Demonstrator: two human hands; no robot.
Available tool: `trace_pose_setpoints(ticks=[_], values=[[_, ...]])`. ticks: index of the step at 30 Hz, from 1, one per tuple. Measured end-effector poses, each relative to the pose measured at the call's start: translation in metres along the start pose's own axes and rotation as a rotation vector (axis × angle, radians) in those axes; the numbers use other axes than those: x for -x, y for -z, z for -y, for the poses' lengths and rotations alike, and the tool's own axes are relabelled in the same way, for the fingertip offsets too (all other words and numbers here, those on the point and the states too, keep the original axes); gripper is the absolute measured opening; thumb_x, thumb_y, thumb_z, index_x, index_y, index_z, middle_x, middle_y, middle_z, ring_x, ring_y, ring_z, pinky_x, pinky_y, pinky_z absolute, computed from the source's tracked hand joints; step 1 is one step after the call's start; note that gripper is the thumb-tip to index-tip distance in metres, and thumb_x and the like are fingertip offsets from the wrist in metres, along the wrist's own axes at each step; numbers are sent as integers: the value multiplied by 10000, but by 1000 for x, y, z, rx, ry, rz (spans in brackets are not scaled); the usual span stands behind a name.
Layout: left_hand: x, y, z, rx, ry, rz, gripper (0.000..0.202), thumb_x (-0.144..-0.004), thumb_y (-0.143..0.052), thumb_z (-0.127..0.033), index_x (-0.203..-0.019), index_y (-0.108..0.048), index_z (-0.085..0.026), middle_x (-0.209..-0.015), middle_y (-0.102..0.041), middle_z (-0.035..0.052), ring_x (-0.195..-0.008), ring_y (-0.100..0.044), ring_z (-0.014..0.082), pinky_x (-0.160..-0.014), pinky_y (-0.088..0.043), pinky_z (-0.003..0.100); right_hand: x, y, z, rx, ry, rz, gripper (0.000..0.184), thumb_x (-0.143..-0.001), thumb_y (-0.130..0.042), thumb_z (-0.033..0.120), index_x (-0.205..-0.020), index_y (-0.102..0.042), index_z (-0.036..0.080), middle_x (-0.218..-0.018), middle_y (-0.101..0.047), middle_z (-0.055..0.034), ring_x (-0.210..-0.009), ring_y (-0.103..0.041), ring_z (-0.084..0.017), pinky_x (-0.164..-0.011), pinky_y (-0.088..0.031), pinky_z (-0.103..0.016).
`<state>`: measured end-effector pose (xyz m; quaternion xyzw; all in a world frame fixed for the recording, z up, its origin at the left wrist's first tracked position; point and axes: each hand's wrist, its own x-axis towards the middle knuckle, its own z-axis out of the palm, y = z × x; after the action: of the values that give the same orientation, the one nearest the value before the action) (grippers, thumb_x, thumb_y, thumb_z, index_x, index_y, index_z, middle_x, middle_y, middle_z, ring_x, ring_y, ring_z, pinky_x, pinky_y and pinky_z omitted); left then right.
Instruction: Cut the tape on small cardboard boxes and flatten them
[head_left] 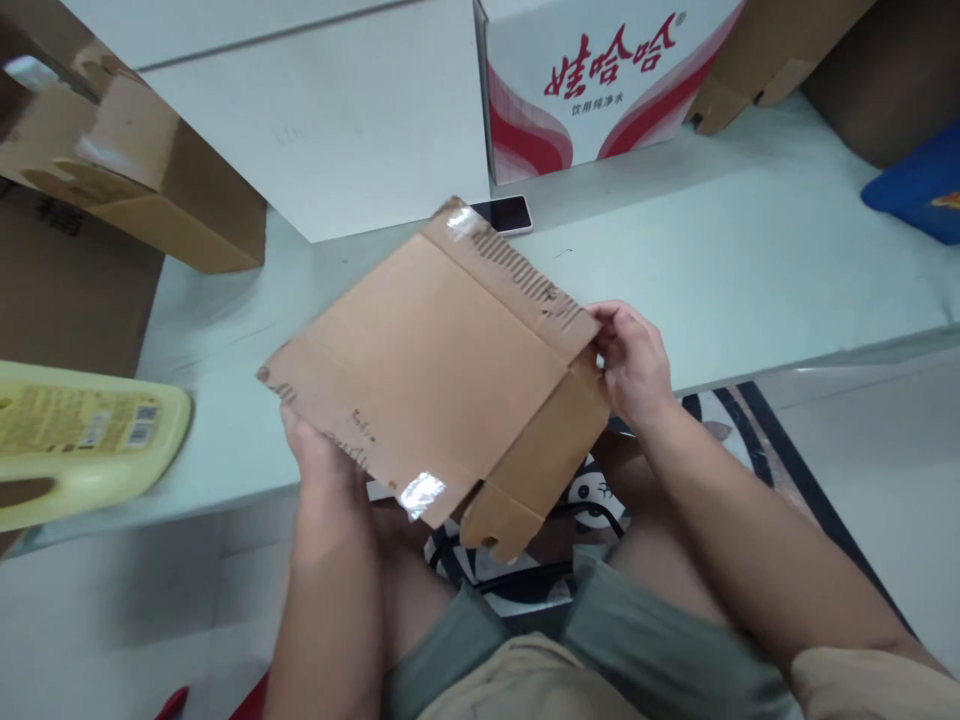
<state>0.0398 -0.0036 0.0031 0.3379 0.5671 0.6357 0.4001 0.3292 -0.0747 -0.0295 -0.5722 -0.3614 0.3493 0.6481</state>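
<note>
I hold a flattened brown cardboard box [442,350] in the air in front of me, over the near edge of a pale table [750,280]. Torn tape and ripped paper run along its far edge, and a folded flap hangs down at its near right corner. My left hand [319,450] grips the box's near left edge from below, with the fingers hidden behind the board. My right hand [634,365] is closed on the right corner, pinching the flap.
A phone [504,214] lies on the table behind the box. A white carton with red print [600,80] stands at the back, brown cartons [135,170] at the left, a yellow jug [82,440] at the left edge and a blue item [919,190] at the right.
</note>
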Motion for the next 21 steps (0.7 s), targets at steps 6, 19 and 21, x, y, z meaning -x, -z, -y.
trace_pose_setpoints(ticks=[6, 19, 21], values=[[-4, -9, -11, 502, 53, 54, 412, -1036, -370, -389, -1114, -706, -163, -998, -799, 94, -1210, -688, 241, -1051, -540, 356, -7, 4, -9, 67, -19, -76, 547, -784, -699, 646, -1187, -569, 299, -1307, -667, -84, -1184, -665, -265, -1017, -567, -463], [-6, -5, -14, 602, 183, 94, 387, -991, -379, -388, -1070, -688, -169, -920, -778, 103, -991, -720, 252, -913, -564, 365, 22, -14, 24, -241, -527, 305, 606, -529, -943, 529, -1001, -704, 232, -979, -790, -66, -845, -742, -254, -742, -647, -398], [-6, -2, -18, 613, 304, 39, 406, -970, -348, -418, -949, -669, -171, -776, -725, 80, -770, -693, 214, -795, -572, 345, 25, -14, 29, -272, -470, 179, 579, -507, -955, 496, -955, -703, 227, -844, -763, -24, -667, -684, -183, -610, -618, -326]])
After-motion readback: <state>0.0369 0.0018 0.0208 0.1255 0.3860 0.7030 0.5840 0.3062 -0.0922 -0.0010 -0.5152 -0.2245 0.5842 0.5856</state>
